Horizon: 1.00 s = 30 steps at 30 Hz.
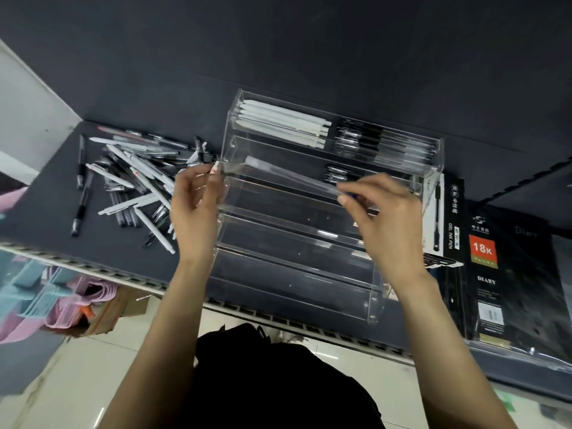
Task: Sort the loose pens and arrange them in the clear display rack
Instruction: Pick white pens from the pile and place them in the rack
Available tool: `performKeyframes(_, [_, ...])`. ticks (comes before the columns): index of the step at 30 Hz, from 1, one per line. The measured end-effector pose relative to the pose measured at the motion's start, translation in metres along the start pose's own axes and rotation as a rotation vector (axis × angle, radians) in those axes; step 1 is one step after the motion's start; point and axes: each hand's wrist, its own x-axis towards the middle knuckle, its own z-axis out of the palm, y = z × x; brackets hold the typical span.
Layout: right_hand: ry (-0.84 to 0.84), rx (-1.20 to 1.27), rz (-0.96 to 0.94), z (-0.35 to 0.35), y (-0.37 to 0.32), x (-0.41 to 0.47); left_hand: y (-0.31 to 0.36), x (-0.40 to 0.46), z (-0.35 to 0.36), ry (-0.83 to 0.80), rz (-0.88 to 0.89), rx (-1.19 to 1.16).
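Clear pens (291,173) feel light and slick; we pinch both ends with left hand (195,199) and right hand (383,212)

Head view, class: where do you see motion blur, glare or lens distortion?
Head view: the left hand and the pen held across the clear rack are motion-blurred; faint glints mark the rack's edges; the shelf edge bows from the wide lens.
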Motion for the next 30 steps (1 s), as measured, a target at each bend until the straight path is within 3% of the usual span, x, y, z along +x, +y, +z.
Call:
performKeyframes(3, [-0.098,-0.030,-0.002,0.010,0.002,-0.014,-0.018,0.008,-0.029,0.034,0.106,0.247])
performKeyframes(5, [-0.158,-0.095,0.006,0.020,0.007,-0.024,-0.031,0.007,-0.040,0.014,0.086,0.346])
performKeyframes(11, [-0.232,-0.200,-0.063,0.039,0.010,-0.031,-0.057,-0.002,-0.047,-0.175,0.042,0.438])
performKeyframes(15, [-0.346,-0.275,-0.070,0.052,0.004,-0.050,-0.069,-0.013,-0.053,-0.175,0.131,0.532])
performKeyframes(30, [-0.710,-0.265,0.004,0.089,-0.002,-0.052,-0.074,-0.027,-0.054,-0.080,-0.005,0.481])
